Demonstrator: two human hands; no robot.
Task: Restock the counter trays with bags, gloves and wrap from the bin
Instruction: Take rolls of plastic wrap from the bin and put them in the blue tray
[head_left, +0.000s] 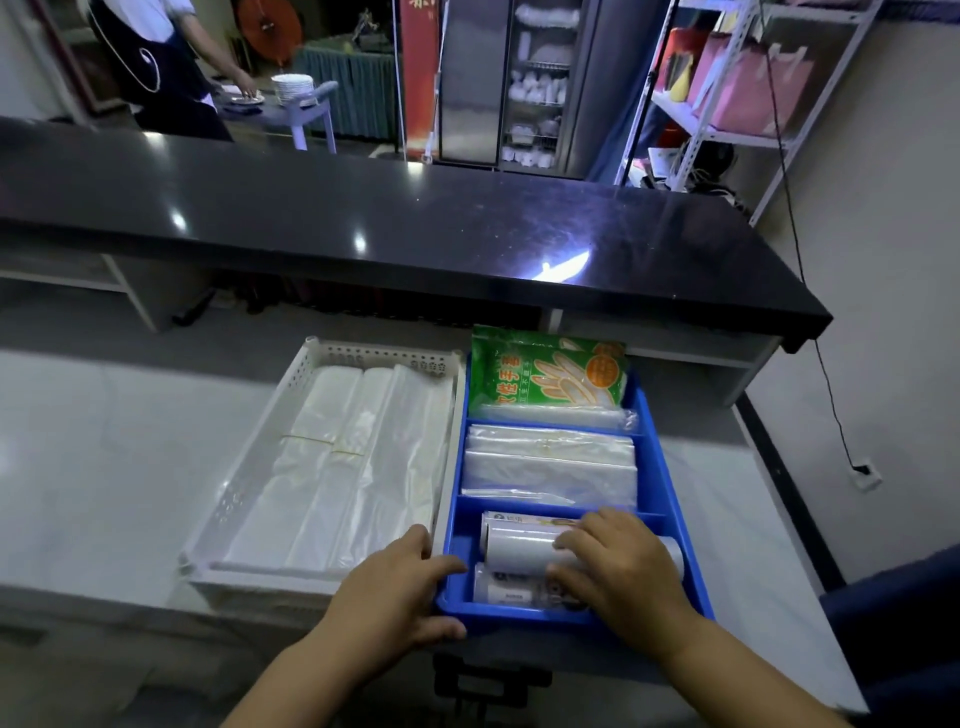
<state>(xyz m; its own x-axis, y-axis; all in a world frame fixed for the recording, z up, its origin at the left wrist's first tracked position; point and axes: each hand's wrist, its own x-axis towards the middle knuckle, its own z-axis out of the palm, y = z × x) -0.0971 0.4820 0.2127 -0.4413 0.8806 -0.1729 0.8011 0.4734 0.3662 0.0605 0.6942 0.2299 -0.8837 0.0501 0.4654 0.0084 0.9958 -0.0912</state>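
The person is working with a bare left hand (387, 587) and a bare right hand (618, 566), and both are showing short, plain nails on rounded fingers. The left forearm (291, 680) and the right forearm (737, 670) are also showing bare, all the way to the near edge of the view. At the near right a dark blue cloth (893, 603) is showing, but I cannot tell whether the person is wearing it.

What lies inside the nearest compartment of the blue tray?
At least three white wrap rolls lie in the blue tray. The right hand grips the middle one and covers part of them; what lies beneath cannot be seen.
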